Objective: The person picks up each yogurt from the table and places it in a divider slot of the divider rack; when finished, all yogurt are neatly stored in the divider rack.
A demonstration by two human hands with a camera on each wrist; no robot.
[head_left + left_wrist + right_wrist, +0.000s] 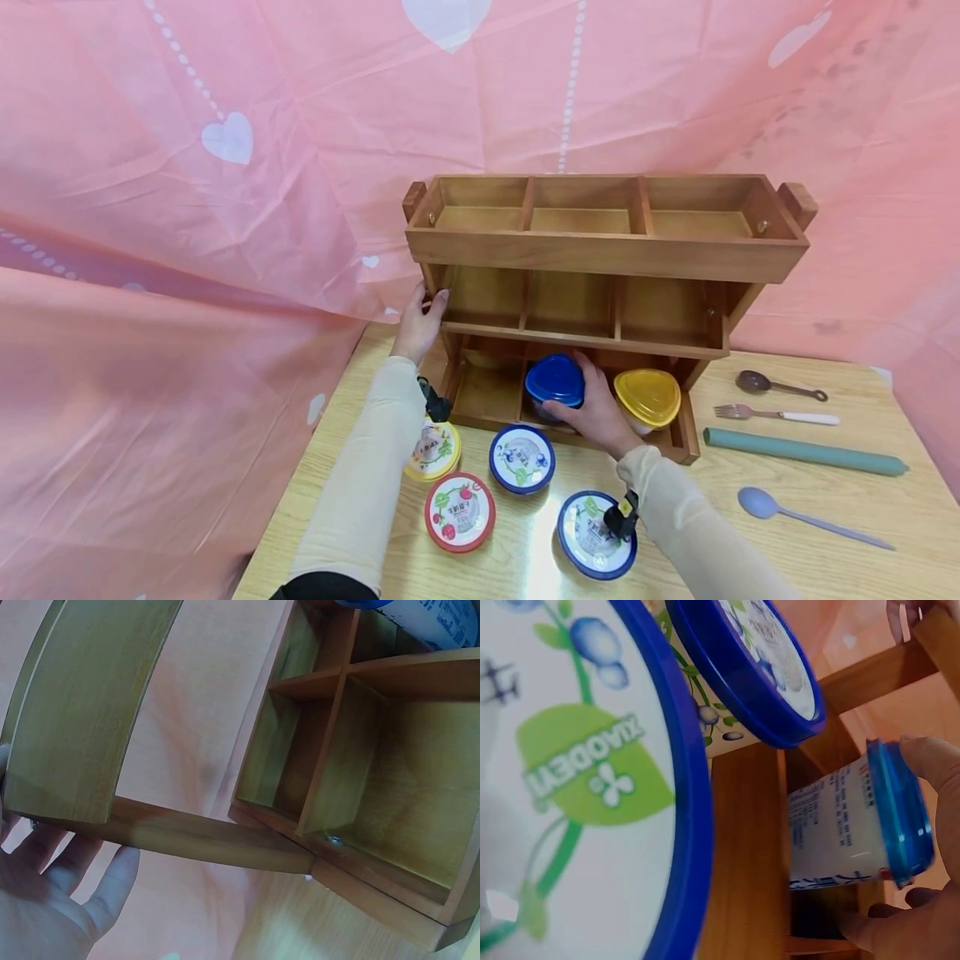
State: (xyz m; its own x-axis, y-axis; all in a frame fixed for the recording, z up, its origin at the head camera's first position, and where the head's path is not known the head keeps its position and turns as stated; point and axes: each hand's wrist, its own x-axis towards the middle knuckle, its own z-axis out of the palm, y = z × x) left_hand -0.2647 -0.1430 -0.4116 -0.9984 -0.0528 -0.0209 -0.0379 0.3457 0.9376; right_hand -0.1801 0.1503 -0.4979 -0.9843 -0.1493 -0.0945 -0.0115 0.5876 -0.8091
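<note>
A three-tier wooden organizer (607,257) with divided trays stands on the table. My left hand (420,322) grips its left side at the middle tier, and in the left wrist view the fingers (112,889) lie along a wooden strut (217,838). With thumb and fingers spread around it, my right hand (600,410) holds a blue-lidded tub (555,381) in the middle compartment of the bottom tray. The right wrist view shows that tub's printed white side (836,825) below the lid. Right of that hand, a yellow-lidded tub (647,397) sits in the right compartment.
Round lidded bowls stand in front: a yellow one (435,450), a red one (460,512), and blue ones (522,458) (592,533). At right lie a brown spoon (780,386), a fork (776,415), a green tube-shaped roll (806,452) and a lavender spoon (813,518). Pink cloth (300,225) hangs behind.
</note>
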